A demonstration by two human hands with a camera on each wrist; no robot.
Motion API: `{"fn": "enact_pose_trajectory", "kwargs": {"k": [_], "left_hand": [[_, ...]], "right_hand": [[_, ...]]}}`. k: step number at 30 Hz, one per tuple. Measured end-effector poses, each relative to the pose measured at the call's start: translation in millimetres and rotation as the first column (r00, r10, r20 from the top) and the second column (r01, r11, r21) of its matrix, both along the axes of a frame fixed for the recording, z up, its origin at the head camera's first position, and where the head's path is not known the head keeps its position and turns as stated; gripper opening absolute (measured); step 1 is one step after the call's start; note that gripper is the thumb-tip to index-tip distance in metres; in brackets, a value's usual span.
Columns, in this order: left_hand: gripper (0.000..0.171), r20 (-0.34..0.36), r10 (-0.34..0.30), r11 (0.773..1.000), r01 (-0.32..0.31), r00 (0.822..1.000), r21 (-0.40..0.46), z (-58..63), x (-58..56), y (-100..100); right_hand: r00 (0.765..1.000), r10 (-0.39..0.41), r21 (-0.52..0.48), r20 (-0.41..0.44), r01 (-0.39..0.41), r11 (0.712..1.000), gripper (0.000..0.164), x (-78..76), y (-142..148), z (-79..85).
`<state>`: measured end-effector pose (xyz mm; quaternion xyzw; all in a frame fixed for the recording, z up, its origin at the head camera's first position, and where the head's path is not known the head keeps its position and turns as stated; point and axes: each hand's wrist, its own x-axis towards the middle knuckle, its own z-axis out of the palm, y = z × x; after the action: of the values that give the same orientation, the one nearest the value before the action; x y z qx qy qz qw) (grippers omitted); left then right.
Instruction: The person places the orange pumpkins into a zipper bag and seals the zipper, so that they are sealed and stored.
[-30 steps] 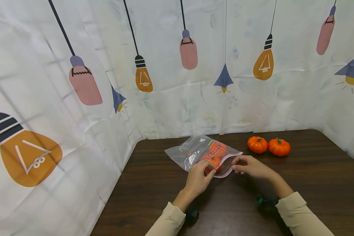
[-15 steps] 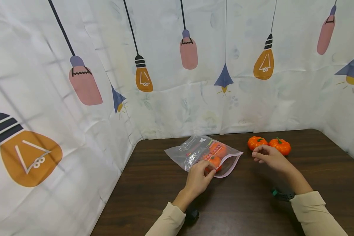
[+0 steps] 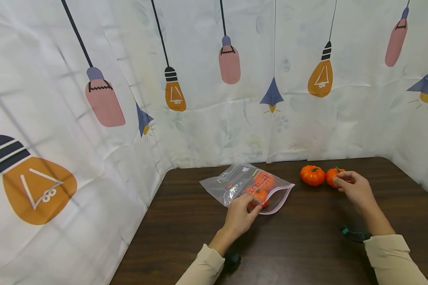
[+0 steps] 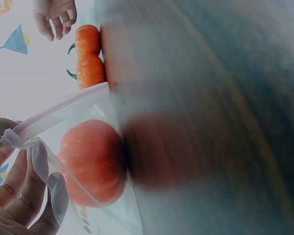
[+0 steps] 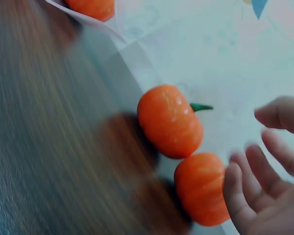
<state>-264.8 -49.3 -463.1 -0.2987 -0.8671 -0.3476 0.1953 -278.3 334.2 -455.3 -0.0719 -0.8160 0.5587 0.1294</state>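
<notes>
Before you, a dark, round-cornered, wood-grained table (image 3: 167, 237) carries a clear bag (image 3: 230, 192) toward its far side and, to the right, an orange pumpkin (image 3: 312, 175) with a second pumpkin (image 5: 201, 191) just beside it.

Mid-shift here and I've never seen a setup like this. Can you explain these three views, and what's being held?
There's no machine: you're watching a person's two bare hands. The wide picture comes from a camera on the head, looking forward and down. The other two come from cameras on each wrist, so they look tilted.

On the dark wooden table lies a clear zip bag, its mouth edged in pink, with at least one orange pumpkin inside. To its right sit two more pumpkins, a left one and a right one.

The left hand pinches the bag's edge. The right hand is by the right pumpkin, holding nothing.
</notes>
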Motion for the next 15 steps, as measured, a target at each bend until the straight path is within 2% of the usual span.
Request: {"fn": "enact_pose_trajectory", "kwargs": {"k": [4,7,10,15], "left_hand": [[0.006,0.008,0.005,1.0,-0.005,1.0,-0.004,0.8,0.4,-0.2],[0.006,0.005,0.003,1.0,-0.003,1.0,-0.001,0.2,0.0,0.1],[0.006,0.0,-0.001,1.0,0.001,1.0,0.001,0.3,0.1,0.3],[0.006,-0.002,-0.004,1.0,0.003,1.0,-0.003,1.4,0.8,0.5]], "right_hand": [[0.988,-0.149,0.051,0.05,0.146,0.988,0.052,1.3,6.3,-3.8],[0.974,-0.208,0.067,0.088,0.203,0.977,0.065,0.9,11.9,-9.0],[0.974,-0.201,0.048,0.109,0.197,0.979,0.075,0.8,17.6,-14.9],[0.98,-0.125,0.017,0.157,0.124,0.992,0.091,-1.1,25.8,-23.8]]}}
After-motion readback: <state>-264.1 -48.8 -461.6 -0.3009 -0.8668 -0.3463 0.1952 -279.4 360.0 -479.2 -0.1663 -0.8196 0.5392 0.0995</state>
